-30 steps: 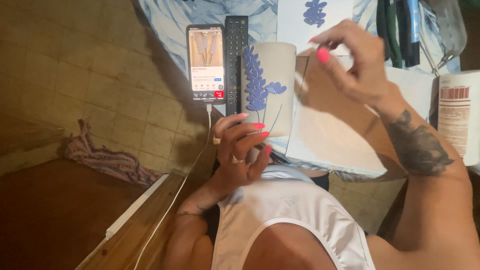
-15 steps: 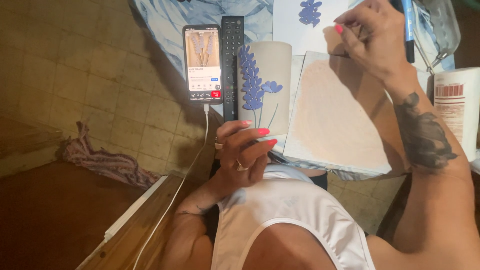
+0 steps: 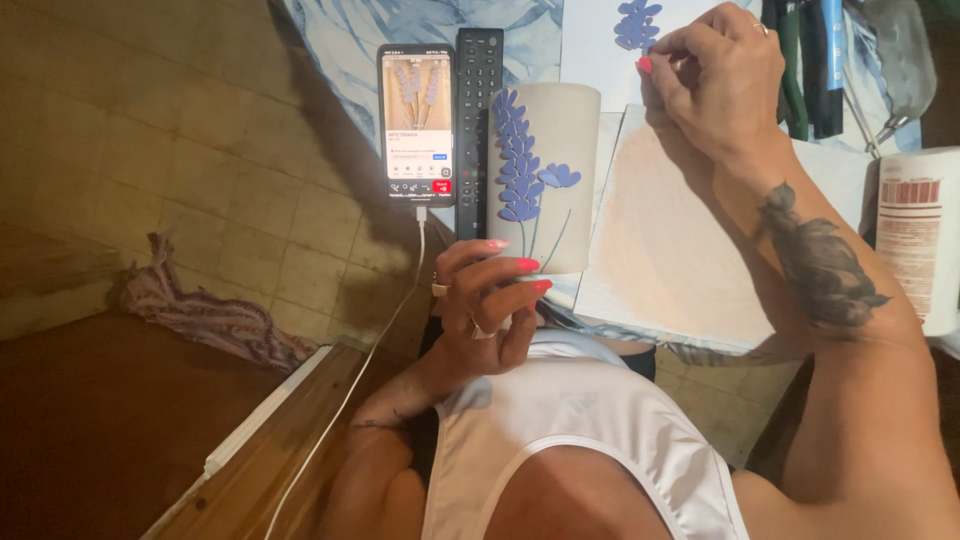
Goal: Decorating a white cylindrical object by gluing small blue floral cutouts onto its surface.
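Observation:
My left hand [image 3: 488, 305] grips the near end of a pale grey cup [image 3: 556, 150] lying on its side, decorated with small blue petals and thin stems. My right hand [image 3: 712, 72] reaches to the far side of the table, its fingertips pinched at a cluster of blue clay pieces [image 3: 634, 22] on a white sheet [image 3: 590, 50]. Whether the fingers hold a piece I cannot tell. Under my right forearm lies a beige board [image 3: 670, 250].
A phone [image 3: 417, 125] with a flower picture on its screen and a white cable [image 3: 370, 360] lies left of a black remote [image 3: 478, 90]. Tools [image 3: 810, 70] and a white bottle [image 3: 915, 230] sit at the right. A crumpled cloth [image 3: 200, 315] lies on the tiled floor.
My right hand moved from the cup's rim away to the far side of the table, onto the blue pieces. My left hand kept hold of the cup.

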